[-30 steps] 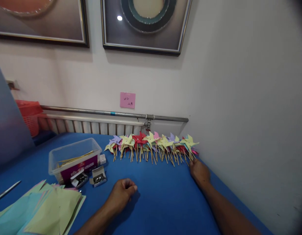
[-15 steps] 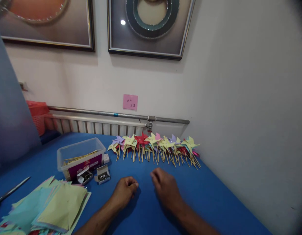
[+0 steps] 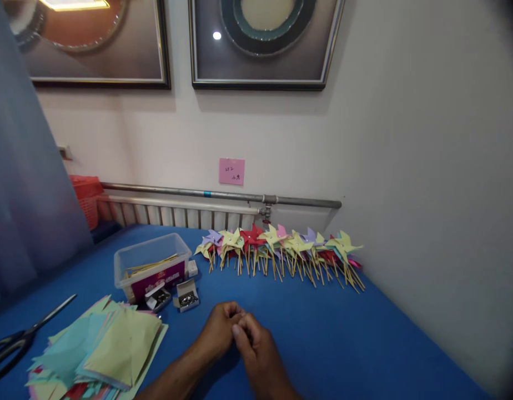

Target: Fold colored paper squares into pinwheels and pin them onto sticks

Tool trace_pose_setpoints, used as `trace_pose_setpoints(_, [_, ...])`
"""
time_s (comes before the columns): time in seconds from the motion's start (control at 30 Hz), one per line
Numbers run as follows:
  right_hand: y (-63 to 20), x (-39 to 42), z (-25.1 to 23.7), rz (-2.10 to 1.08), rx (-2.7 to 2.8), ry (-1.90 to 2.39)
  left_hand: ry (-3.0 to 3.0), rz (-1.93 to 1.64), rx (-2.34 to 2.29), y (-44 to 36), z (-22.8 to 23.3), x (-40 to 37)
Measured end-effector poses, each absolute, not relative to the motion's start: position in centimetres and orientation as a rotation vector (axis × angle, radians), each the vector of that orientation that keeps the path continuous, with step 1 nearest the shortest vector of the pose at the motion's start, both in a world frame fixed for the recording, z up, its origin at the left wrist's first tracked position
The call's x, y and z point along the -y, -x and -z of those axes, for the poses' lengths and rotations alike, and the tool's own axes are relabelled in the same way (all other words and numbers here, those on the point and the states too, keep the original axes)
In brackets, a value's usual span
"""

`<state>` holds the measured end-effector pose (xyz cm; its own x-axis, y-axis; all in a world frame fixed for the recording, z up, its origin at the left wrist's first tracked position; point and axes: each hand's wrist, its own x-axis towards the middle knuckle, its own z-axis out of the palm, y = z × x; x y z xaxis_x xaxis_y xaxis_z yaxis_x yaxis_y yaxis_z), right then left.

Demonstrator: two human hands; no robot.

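My left hand (image 3: 220,328) and my right hand (image 3: 255,340) meet above the blue tabletop, touching at the fingertips. Both have curled, closed fingers, and whatever may be between them is hidden. Just left of my left hand stand two small open boxes of shiny metal pieces, one box (image 3: 187,295) and another box (image 3: 158,298). A stack of coloured paper squares (image 3: 115,350) lies nearer to me on the left. Beyond my hands, a row of finished paper pinwheels (image 3: 273,239) on thin sticks lies along the back.
A clear plastic tub (image 3: 152,247) with thin wooden sticks (image 3: 152,265) sits behind the little boxes, a small white box (image 3: 192,269) beside it. Black-handled scissors (image 3: 29,335) lie at the left. A radiator (image 3: 177,214), pipe (image 3: 240,196) and wall bound the table's back.
My right hand has moved left and down to join my left hand; they were apart before. The view has shifted, so the table things appear a little further right.
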<state>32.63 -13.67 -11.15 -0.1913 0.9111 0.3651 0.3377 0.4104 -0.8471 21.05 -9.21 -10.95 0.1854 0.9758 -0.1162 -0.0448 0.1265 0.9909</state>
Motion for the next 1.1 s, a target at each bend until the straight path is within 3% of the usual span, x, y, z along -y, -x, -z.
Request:
trace_pose_setpoints(0.27, [-32.7,13.7,11.2,-0.914,1.678,1.064,-1.211,-0.989,-1.118,-20.9,10.7,9.3])
trace_pose_setpoints(0.87, [-32.9,13.3,10.5,-0.899,1.641,1.134,-1.279,-0.976,-1.175,-20.9,10.6,9.4])
trace_pose_setpoints(1.1, [-33.3,11.9,11.2,-0.973,1.519,1.167,-1.868,-0.932,-1.448,-19.7,8.8,10.4])
